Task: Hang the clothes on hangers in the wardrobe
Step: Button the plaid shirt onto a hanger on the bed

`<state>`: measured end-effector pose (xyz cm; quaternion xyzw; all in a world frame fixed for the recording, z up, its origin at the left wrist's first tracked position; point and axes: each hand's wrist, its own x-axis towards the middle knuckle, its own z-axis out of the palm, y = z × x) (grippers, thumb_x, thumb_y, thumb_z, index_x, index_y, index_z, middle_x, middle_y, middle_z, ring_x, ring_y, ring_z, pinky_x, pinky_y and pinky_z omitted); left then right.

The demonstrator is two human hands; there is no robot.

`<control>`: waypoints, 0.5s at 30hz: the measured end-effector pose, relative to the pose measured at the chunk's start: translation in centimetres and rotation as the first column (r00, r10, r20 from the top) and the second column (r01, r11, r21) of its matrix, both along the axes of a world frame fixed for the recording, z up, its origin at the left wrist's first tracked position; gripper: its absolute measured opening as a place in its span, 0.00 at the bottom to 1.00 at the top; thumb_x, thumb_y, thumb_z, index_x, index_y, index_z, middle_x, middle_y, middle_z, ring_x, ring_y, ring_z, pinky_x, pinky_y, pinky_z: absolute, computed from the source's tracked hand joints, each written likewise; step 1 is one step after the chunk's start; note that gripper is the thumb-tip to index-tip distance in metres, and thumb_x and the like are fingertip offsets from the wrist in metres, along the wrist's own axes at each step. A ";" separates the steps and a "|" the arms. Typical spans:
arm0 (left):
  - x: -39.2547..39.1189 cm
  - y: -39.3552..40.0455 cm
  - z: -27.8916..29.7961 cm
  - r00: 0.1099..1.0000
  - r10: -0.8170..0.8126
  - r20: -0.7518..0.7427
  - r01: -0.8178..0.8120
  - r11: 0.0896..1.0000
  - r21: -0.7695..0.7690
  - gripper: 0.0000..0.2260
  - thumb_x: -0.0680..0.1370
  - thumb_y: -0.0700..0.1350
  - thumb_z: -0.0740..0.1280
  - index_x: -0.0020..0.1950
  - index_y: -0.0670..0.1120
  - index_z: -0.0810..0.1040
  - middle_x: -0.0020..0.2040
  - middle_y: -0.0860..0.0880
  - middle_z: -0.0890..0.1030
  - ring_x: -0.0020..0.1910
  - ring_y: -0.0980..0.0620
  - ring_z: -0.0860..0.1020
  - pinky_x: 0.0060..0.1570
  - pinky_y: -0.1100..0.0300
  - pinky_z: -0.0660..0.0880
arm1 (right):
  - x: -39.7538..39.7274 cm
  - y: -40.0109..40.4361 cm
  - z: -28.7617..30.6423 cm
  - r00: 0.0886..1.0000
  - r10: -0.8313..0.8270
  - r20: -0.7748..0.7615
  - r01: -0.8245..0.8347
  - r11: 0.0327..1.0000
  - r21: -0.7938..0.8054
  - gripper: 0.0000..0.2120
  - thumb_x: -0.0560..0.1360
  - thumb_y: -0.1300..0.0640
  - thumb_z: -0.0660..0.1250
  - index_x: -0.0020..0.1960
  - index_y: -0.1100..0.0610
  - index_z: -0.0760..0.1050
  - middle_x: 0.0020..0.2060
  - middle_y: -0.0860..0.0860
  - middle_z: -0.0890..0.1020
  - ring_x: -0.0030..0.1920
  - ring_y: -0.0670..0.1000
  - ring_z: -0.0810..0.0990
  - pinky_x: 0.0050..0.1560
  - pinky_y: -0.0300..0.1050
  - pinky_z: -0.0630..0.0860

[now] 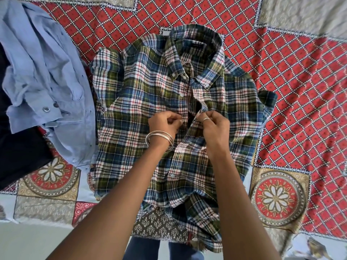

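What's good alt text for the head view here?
Both hands, left hand and right hand, pinch the front placket of a plaid shirt spread on a red patterned bedspread. A crumpled light blue shirt lies to its left.

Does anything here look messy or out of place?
Mostly the light blue shirt: it lies crumpled in a heap at the left of the patterned bedspread, partly over a dark garment. The plaid shirt lies flat, its hem drooping off the bed edge, while the left hand and right hand pinch its front placket.
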<state>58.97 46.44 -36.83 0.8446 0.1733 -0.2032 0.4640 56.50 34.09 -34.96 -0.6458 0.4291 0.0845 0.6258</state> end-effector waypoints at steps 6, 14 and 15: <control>0.2 -0.5 1.1 1.000 -0.005 -0.011 0.004 0.994 -0.111 0.04 0.73 0.35 0.72 0.47 0.39 0.83 0.38 0.46 0.82 0.37 0.48 0.82 0.36 0.58 0.82 | -0.1 0.4 -0.2 0.993 0.110 0.053 -0.117 0.981 0.154 0.05 0.77 0.60 0.68 0.44 0.59 0.78 0.41 0.58 0.83 0.44 0.57 0.83 0.46 0.49 0.81; 0.4 -0.7 0.7 0.994 0.019 -0.107 -0.031 0.994 -0.109 0.03 0.74 0.34 0.71 0.47 0.39 0.81 0.39 0.44 0.81 0.36 0.49 0.82 0.35 0.59 0.82 | -0.7 0.9 -0.9 0.990 0.139 0.025 -0.139 0.990 0.020 0.06 0.73 0.67 0.71 0.48 0.61 0.83 0.40 0.57 0.85 0.42 0.57 0.84 0.48 0.54 0.82; 0.4 -0.7 0.7 0.990 0.033 -0.136 -0.048 0.993 -0.112 0.04 0.74 0.33 0.71 0.46 0.40 0.81 0.40 0.43 0.82 0.36 0.48 0.82 0.35 0.57 0.82 | -0.7 0.9 -0.9 0.989 0.145 0.018 -0.145 0.989 -0.013 0.05 0.72 0.66 0.72 0.47 0.60 0.83 0.39 0.56 0.85 0.39 0.54 0.84 0.47 0.52 0.83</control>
